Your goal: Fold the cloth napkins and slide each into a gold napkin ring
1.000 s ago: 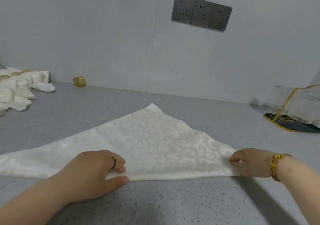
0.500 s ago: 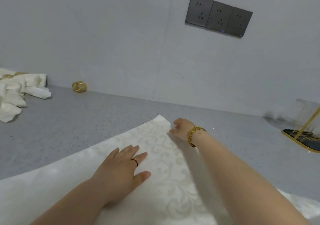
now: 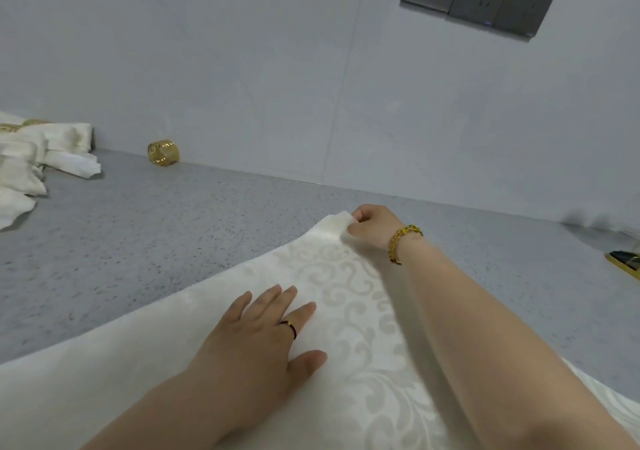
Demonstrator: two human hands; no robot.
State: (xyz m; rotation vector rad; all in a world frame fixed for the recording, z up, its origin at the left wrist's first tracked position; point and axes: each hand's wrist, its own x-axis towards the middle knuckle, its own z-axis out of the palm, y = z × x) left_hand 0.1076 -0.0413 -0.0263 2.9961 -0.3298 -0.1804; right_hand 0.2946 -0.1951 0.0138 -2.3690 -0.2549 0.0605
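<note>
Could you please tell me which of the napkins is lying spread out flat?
The patterned napkin under both hands: left hand flat on it, right hand pinching its far corner. The other napkins lie bunched at far left.

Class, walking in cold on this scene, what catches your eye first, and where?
A cream patterned napkin spreads across the grey counter, the left hand flat on it and the right hand pinching its far corner. A gold napkin ring sits by the wall, far left.

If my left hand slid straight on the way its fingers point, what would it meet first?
Probably the right hand, pinching the far corner of the cream patterned cloth napkin that the left hand presses.
</note>
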